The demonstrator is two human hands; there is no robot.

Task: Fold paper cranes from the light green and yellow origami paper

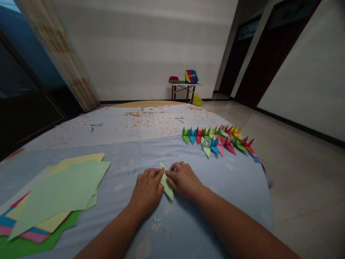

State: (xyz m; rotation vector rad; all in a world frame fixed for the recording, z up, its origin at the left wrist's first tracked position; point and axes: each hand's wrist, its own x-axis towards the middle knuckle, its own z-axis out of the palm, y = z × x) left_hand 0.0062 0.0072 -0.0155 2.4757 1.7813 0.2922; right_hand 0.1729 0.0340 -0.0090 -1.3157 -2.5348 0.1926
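Note:
A folded pale green piece of paper (pixel 167 187) lies on the blue floral tablecloth, narrow and pointed at both ends. My left hand (pixel 149 187) presses on its left side, fingers laid along the edge. From the right, my right hand (pixel 185 180) has its thumb and forefinger bent against the upper part of the paper, the fingers curled. The fingertips hide some of the folds. Beyond my right hand stand several folded paper cranes (pixel 214 145) in green, blue, red, pink and yellow, set in rows.
A stack of coloured paper sheets (pixel 61 183), light green on top, lies at the left. White floral cloth (pixel 113 124) covers the table's far half. Against the wall, a small table (pixel 185 85) holds a colourful box (pixel 191 76); a yellow bag (pixel 198 100) is beside it.

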